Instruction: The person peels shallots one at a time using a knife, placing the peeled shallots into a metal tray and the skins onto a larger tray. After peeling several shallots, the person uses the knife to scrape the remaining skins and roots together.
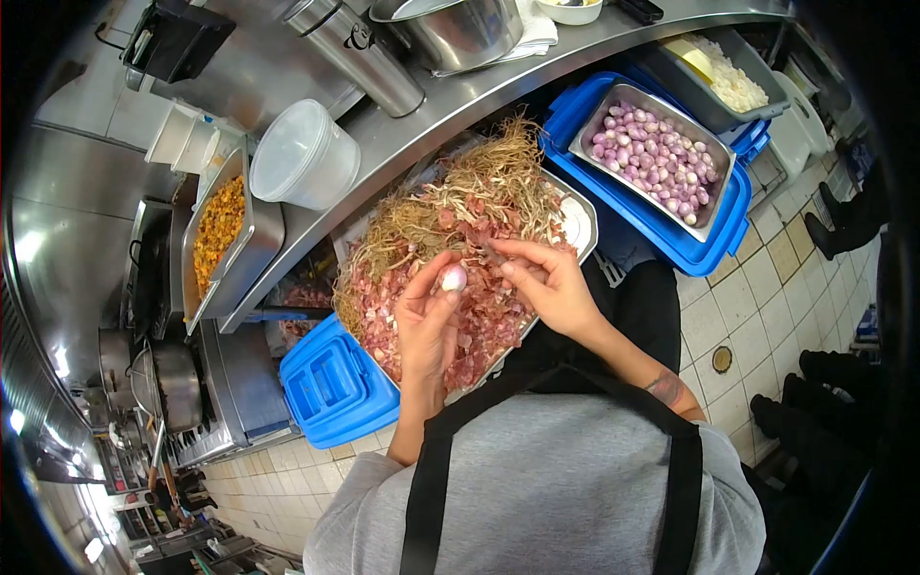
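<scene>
My left hand (pixel 425 321) pinches a small peeled shallot (pixel 453 278), white and purple, between thumb and fingers. Close beside it, my right hand (pixel 548 286) is closed in a pinch; what sits between its fingertips is too small to make out, perhaps a bit of skin. Both hands are above a large metal tray (pixel 581 222) heaped with reddish shallot skins (pixel 484 331) and dry, stringy roots (pixel 407 225). To the right, a steel pan (pixel 704 225) full of peeled shallots (pixel 652 158) rests on a blue lid (pixel 676 251).
A steel counter (pixel 460 101) curves along the far side, bearing a clear plastic tub (pixel 305 153), a flask (pixel 369 67) and a pot (pixel 460 34). Another blue lid (pixel 331 379) is at the lower left. People's dark shoes (pixel 829 225) stand on the tiled floor (pixel 728 316) at right.
</scene>
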`<state>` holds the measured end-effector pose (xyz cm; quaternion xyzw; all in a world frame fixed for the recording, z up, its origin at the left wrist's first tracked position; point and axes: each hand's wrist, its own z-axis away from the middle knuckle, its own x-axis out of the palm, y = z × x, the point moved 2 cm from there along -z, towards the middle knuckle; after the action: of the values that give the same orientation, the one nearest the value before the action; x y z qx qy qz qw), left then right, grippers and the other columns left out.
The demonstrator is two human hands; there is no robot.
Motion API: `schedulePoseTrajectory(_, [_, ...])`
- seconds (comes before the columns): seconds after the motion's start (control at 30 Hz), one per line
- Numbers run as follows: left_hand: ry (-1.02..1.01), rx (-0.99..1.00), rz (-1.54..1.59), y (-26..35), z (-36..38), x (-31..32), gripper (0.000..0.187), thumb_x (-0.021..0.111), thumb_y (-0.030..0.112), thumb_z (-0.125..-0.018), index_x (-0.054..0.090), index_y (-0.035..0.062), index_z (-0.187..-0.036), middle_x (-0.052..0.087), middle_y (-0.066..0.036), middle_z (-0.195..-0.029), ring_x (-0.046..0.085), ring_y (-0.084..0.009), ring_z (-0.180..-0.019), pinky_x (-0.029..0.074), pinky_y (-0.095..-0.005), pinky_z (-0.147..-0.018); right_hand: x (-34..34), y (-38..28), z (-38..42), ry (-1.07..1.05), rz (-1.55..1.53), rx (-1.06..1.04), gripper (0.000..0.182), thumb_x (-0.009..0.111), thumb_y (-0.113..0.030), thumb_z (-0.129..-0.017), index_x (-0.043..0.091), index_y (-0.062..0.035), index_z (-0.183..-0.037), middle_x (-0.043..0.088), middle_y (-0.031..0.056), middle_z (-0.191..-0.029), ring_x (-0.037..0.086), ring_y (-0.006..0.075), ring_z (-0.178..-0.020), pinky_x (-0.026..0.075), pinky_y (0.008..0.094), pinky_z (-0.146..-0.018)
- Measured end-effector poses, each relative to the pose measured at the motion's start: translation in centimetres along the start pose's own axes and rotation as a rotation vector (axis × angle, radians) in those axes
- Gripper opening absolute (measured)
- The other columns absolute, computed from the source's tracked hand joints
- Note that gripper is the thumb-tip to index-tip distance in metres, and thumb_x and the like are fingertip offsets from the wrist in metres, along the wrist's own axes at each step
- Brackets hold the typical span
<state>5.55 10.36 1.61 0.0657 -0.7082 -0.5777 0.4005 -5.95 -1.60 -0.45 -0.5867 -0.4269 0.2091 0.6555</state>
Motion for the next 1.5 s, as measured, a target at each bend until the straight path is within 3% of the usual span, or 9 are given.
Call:
schedulePoseTrajectory(0.3, [-0.104,0.103,-0.318,0.9,-0.1,-0.7,0.039,0.063,-0.014,-0.072,0.056,-0.0054,-0.109,0.051,-0.009,-0.108,0.054,-0.0145,-0.096,0.049,-0.0266,-0.083,1.2,-2.3,0.7,-0.158,0.345,-0.419,0.035,0.059,-0.009,-0.081,0.057,-0.005,-0.116,0.064,0.0153,-0.1,0.065,0.0228,-0.081,0.049,0.0291,-0.07])
schedulePoseTrajectory(0.5, [-0.127,0.124,-0.386,1.5,0.0,-0.2,0.034,0.062,-0.014,-0.071,0.058,-0.0057,-0.104,0.051,-0.01,-0.106,0.055,-0.0158,-0.096,0.049,-0.0265,-0.082,1.0,-3.1,1.0,-0.205,0.435,-0.327,0.029,0.059,-0.005,-0.081,0.061,-0.003,-0.109,0.066,0.0116,-0.094,0.064,0.0181,-0.079,0.049,0.0292,-0.072])
schedulePoseTrajectory(0.6, [-0.109,0.111,-0.389,1.0,0.1,-0.7,0.033,0.063,-0.013,-0.072,0.058,-0.0057,-0.103,0.052,-0.011,-0.108,0.056,-0.0166,-0.096,0.049,-0.0271,-0.083,0.9,-1.7,0.6,-0.152,0.366,-0.453,0.03,0.058,-0.008,-0.083,0.06,-0.0057,-0.113,0.066,0.0118,-0.083,0.062,0.0185,-0.065,0.048,0.0271,-0.058])
schedulePoseTrajectory(0.7, [-0.131,0.124,-0.343,0.7,0.1,-0.9,0.034,0.063,-0.013,-0.072,0.057,-0.0053,-0.104,0.053,-0.012,-0.11,0.056,-0.0179,-0.099,0.049,-0.0284,-0.084,0.2,-0.5,0.4,-0.329,-0.265,0.213,0.028,0.054,-0.009,-0.088,0.059,-0.0056,-0.115,0.06,0.0054,-0.073,0.05,0.009,-0.05,0.038,0.0206,-0.045])
schedulePoseTrajectory(0.83, [-0.127,0.072,-0.179,0.7,0.1,-0.2,0.04,0.061,-0.014,-0.072,0.053,-0.0046,-0.11,0.055,-0.014,-0.111,0.056,-0.0206,-0.101,0.049,-0.0308,-0.086,-0.1,0.2,-0.3,-0.14,-0.471,0.305,0.028,0.051,-0.011,-0.091,0.056,-0.0055,-0.117,0.054,0.0016,-0.07,0.04,0.0032,-0.047,0.03,0.0167,-0.04])
schedulePoseTrajectory(0.97, [-0.053,0.056,-0.099,0.7,0.1,-0.2,0.044,0.06,-0.014,-0.074,0.05,-0.0044,-0.115,0.057,-0.014,-0.109,0.058,-0.0214,-0.099,0.048,-0.0312,-0.086,-0.7,1.0,-0.7,0.052,-0.062,0.079,0.027,0.052,-0.01,-0.09,0.057,-0.0056,-0.116,0.056,0.0018,-0.07,0.044,0.0024,-0.051,0.032,0.0157,-0.043])
schedulePoseTrajectory(1.1, [0.008,0.093,-0.138,0.3,-0.3,-0.7,0.039,0.059,-0.011,-0.076,0.051,-0.0048,-0.114,0.059,-0.013,-0.103,0.059,-0.0186,-0.096,0.049,-0.0289,-0.084,0.3,-0.7,0.3,-0.069,0.248,-0.163,0.032,0.057,-0.008,-0.084,0.057,-0.0052,-0.116,0.064,0.0052,-0.084,0.054,0.0054,-0.065,0.045,0.0216,-0.058])
schedulePoseTrajectory(1.27, [-0.032,0.133,-0.211,0.6,-0.2,-0.7,0.034,0.059,-0.01,-0.076,0.055,-0.0052,-0.11,0.061,-0.011,-0.098,0.059,-0.0162,-0.092,0.048,-0.0273,-0.083,1.1,-2.6,0.8,-0.133,0.369,-0.252,0.036,0.06,-0.007,-0.08,0.057,-0.0057,-0.116,0.064,0.0133,-0.101,0.065,0.0203,-0.078,0.049,0.0283,-0.067])
schedulePoseTrajectory(1.5, [-0.005,0.144,-0.29,0.3,0.2,-0.9,0.036,0.061,-0.012,-0.074,0.056,-0.0056,-0.109,0.058,-0.013,-0.105,0.058,-0.0168,-0.094,0.048,-0.0282,-0.084,1.2,-2.2,0.8,-0.127,0.465,-0.379,0.031,0.06,-0.005,-0.079,0.06,-0.0033,-0.11,0.065,0.0128,-0.094,0.064,0.0194,-0.077,0.049,0.0282,-0.068])
